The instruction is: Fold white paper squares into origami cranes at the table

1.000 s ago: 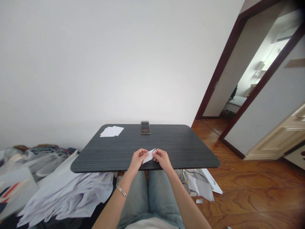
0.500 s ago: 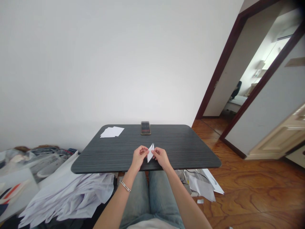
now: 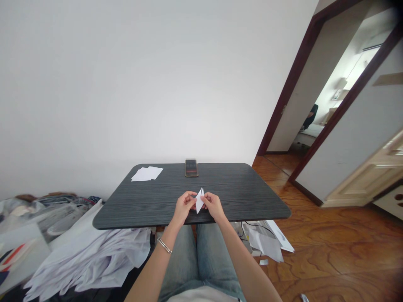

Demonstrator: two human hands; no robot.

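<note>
A small piece of folded white paper [image 3: 199,202], roughly diamond-shaped with a slit at its top point, is held up just above the front part of the dark table [image 3: 239,188]. My left hand [image 3: 185,205] pinches its left edge between thumb and fingers. On the other side my right hand [image 3: 212,204] grips the right edge, its thumb lying on the paper's face. Both hands are close together, and the fingers behind the paper are partly hidden.
White paper sheets [image 3: 147,173] lie at the table's back left. A phone on a stand [image 3: 191,167] is at the back middle, near the white wall [image 3: 189,84]. Piled white cloth or sheets [image 3: 94,260] are left below the table; papers and cables [image 3: 264,243] are right below.
Both hands keep hold of the folded paper. My right thumb has shifted slightly onto its face, and the paper is turned a little. The camera view has moved slightly.
</note>
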